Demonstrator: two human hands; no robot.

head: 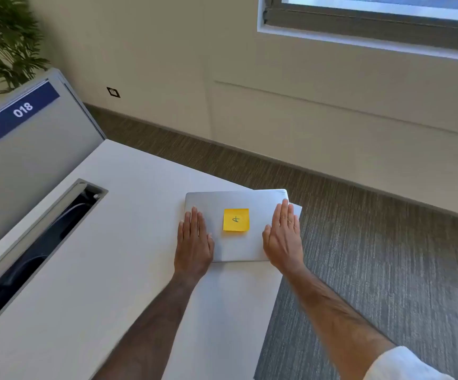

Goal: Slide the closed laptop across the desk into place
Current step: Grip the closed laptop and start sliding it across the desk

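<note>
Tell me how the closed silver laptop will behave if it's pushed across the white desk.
The closed silver laptop looks rigid and flat, so it should probably slide as one piece without tipping. The smooth white desk likely offers little grip. Its far right corner overhangs the desk's edge, so pushing rightward risks a fall. The yellow sticky note may peel.

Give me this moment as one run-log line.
left hand: flat on lid, open | right hand: flat on lid, open | closed laptop: at desk corner, far corner overhanging | sticky note: mid-lid
</note>
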